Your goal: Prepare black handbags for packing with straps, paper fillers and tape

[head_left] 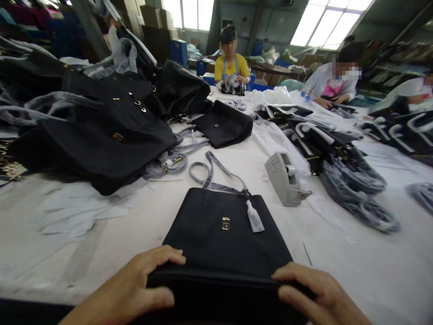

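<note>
A black handbag lies on the white table directly in front of me, its near edge towards my body. My left hand grips the near left corner, fingers on top and thumb on the side facing me. At the near right corner, my right hand pinches the edge the same way. The bag bears a small gold clasp and a white-wrapped tag. A plastic-wrapped strap loops out from its far edge. The bag's underside is dark and hard to make out.
A grey tape dispenser stands to the right. Piled black bags and white paper sheets lie at left. More bags with wrapped handles are at right. Across the table, a person in yellow and others handle items.
</note>
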{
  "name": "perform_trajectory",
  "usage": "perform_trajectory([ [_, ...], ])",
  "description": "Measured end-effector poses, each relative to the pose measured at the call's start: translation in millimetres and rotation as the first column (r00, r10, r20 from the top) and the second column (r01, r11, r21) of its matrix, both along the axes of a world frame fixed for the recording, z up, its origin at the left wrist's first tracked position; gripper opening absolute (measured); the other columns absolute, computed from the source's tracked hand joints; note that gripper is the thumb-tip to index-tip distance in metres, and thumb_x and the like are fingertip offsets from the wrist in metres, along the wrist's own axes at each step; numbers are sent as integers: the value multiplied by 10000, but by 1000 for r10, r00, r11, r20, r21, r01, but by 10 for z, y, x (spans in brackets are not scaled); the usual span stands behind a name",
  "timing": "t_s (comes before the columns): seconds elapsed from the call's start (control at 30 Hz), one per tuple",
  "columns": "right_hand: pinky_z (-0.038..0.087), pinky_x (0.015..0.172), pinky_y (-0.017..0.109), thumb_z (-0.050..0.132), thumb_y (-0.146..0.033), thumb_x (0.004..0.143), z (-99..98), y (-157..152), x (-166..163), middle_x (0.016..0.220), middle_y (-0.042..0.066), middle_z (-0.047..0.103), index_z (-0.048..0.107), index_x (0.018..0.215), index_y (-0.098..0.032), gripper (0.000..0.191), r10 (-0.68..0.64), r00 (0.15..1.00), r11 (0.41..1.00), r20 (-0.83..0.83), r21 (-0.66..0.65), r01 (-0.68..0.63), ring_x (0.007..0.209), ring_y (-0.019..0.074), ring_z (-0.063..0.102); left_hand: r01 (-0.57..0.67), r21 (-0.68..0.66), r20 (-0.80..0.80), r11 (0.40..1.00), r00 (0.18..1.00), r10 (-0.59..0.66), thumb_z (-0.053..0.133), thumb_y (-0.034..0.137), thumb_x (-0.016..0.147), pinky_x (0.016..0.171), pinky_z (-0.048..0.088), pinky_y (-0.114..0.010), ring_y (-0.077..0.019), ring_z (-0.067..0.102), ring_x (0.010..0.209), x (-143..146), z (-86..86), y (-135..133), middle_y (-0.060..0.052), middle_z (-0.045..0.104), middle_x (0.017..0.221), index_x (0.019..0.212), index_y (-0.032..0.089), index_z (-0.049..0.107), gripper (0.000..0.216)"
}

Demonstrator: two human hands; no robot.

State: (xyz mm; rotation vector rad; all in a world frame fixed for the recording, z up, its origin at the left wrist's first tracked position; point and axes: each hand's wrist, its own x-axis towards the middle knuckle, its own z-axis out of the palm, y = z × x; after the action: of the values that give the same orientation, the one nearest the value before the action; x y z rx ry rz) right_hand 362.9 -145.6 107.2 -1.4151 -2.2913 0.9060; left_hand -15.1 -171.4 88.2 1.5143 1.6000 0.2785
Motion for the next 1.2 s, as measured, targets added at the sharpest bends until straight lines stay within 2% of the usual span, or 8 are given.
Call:
perform_trajectory([
  [0.13, 510, 622, 183, 470, -451, 935, -529, 228, -108, 722, -27, 675, 650, 809, -251, 298, -145, 988, 978, 49, 156, 136, 650, 124, 655, -176, 58, 26, 983, 984, 175, 559, 449, 780, 729, 453, -271, -199, 613, 790, 139, -256, 207, 23, 640, 798, 937, 224, 561, 275],
  [0.27, 441, 530, 217, 420, -481, 957, -857, 388, -124, 605, -34, 602, 597, 695, -226, 406, -161, 976, 932, 150, 349, 100, 528, 115, 600, -178, 209, -71, 961, 978, 197, 477, 466, 866, 783, 427, -306, -214, 617, 838, 243, -442, 385, -11, 645, 858, 950, 225, 526, 260],
  [0.43, 481, 713, 303, 456, -351, 962, -545, 344, -391, 841, 56, 677, 664, 926, -207, 255, -63, 986, 761, 152, 646, -51, 758, 182, 644, -90, 236, -222, 968, 964, 144, 441, 395, 913, 799, 427, -316, -231, 638, 886, 299, -524, 406, -50, 667, 941, 973, 223, 524, 200],
  [0.53, 476, 898, 385, 534, -283, 928, -342, 361, -851, 1065, 86, 668, 629, 1111, -216, 217, 123, 986, 762, 115, 625, -168, 1009, 223, 610, -70, 241, -226, 968, 966, 127, 450, 392, 919, 815, 432, -307, -227, 641, 916, 313, -539, 358, -52, 673, 966, 981, 227, 523, 191],
  [0.77, 329, 1117, 547, 598, -422, 880, -709, 652, -1722, 1394, 105, 515, 492, 1356, -222, 528, 377, 920, 752, 108, 544, -372, 1338, 277, 408, -4, 278, -155, 961, 987, 49, 420, 391, 928, 753, 431, -267, -191, 632, 865, 157, -388, 371, -25, 676, 922, 914, 234, 561, 211],
  [0.9, 318, 1124, 553, 577, -395, 895, -833, 657, -1705, 1363, 117, 541, 537, 1307, -201, 457, 379, 922, 752, 77, 555, -355, 1338, 278, 410, -54, 419, -218, 906, 963, 158, 364, 403, 935, 749, 410, -276, -187, 617, 866, 29, -283, 879, -31, 668, 957, 914, 227, 571, 272],
  [1.07, 425, 1042, 471, 561, -289, 902, -822, 598, -1626, 1150, 113, 662, 573, 1213, -163, 336, 461, 886, 701, -47, 632, -331, 1166, 240, 560, 57, 230, -237, 972, 971, 0, 443, 551, 859, 718, 417, -301, -240, 622, 829, 151, -388, 1745, -86, 679, 866, 868, 175, 631, 420],
  [1.2, 477, 932, 416, 570, -267, 894, -828, 607, -1626, 1041, 98, 685, 579, 1162, -155, 291, 474, 875, 712, -102, 629, -312, 1050, 224, 598, 188, 182, -121, 965, 978, -167, 561, 612, 769, 699, 422, -266, -218, 618, 817, 408, -429, 2108, -53, 685, 840, 823, 170, 658, 456],
])
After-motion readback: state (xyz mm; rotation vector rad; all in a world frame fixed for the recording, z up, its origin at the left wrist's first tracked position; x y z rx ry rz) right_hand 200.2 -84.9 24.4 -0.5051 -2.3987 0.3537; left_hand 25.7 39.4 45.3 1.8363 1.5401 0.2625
